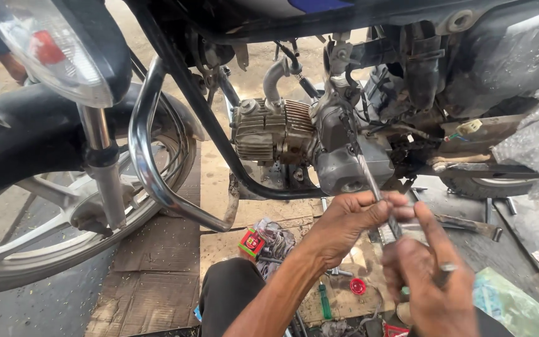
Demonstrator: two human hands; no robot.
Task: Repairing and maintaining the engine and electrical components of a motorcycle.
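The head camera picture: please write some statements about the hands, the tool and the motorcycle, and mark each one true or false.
1. Both hands, left hand and right hand, hold a thin metal tool. True.
2. The motorcycle lies on its side. False: it stands upright.
3. A red cap lies on the cardboard. True.
4. The front wheel is taken off. False: it is mounted.
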